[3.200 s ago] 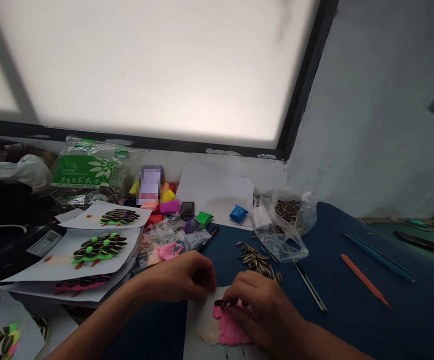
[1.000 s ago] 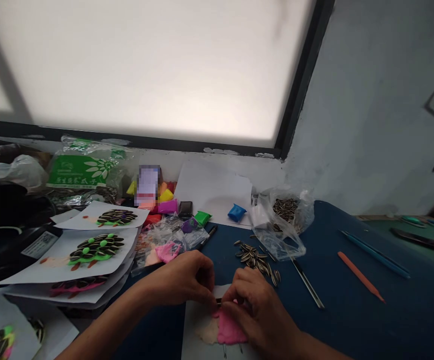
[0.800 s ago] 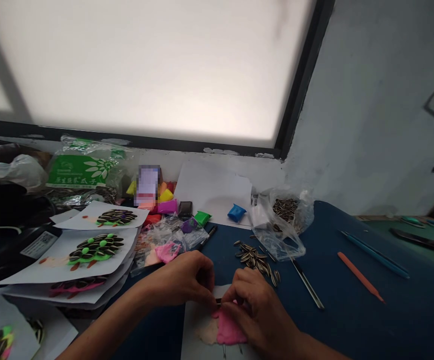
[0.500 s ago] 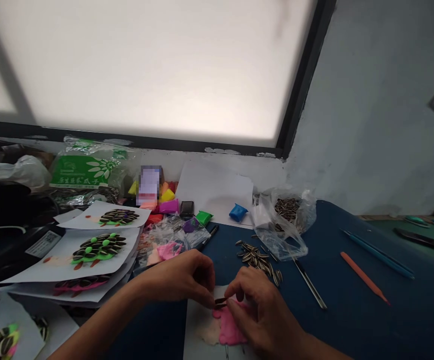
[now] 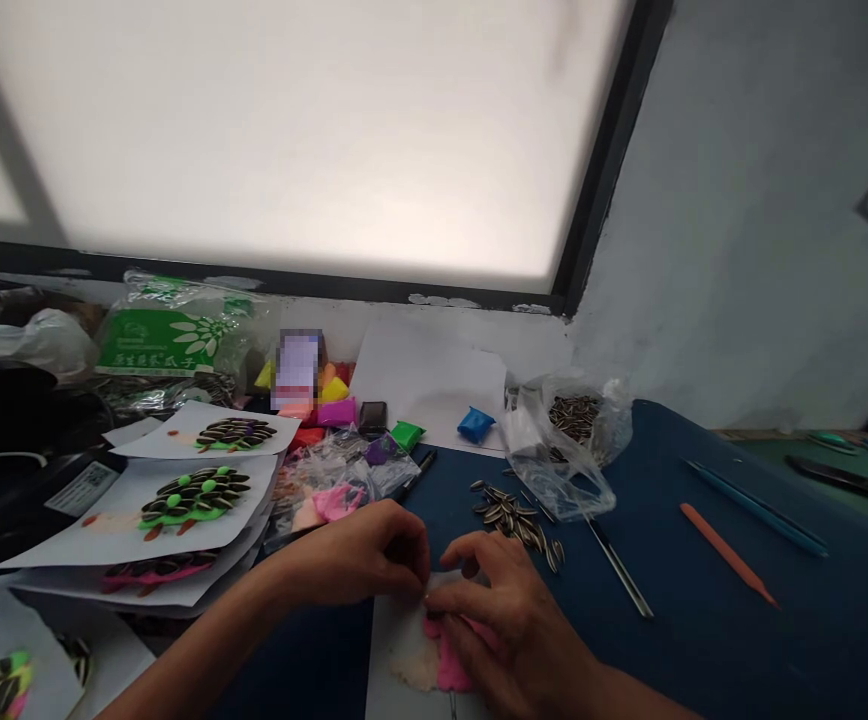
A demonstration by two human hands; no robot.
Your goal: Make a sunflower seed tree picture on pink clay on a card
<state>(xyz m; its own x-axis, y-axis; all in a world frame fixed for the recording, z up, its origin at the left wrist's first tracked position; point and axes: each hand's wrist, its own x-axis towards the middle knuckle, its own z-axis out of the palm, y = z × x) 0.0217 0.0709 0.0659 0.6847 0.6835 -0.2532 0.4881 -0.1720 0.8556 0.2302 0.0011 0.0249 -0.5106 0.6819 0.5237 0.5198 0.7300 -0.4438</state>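
Note:
A white sheet [image 5: 387, 650] lies in front of me, with a flattened pink clay piece [image 5: 452, 668] and a beige clay piece [image 5: 415, 662] on it. My right hand [image 5: 513, 615] is over the pink clay, its thumb and index finger closed around a dark striped sunflower seed [image 5: 433, 613] at the clay's upper edge. Just left of it, my left hand [image 5: 378, 550] has its fingertips pinched together, nearly touching the right fingertips. Whatever may be between the left fingertips is hidden. A loose pile of sunflower seeds [image 5: 516, 520] lies beyond my right hand.
Stacked papers with seed-and-clay hedgehogs [image 5: 194, 495] stand at left. Behind are clay packets [image 5: 337, 412], a blue packet [image 5: 476, 425], a phone [image 5: 298, 368] and a clear bag of seeds [image 5: 573, 430]. A pen [image 5: 621, 570], an orange tool [image 5: 726, 550] and a blue pen [image 5: 756, 507] lie at right.
My right index finger and thumb have come down over the seed at the pink clay's edge, covering most of it. The left hand has barely moved.

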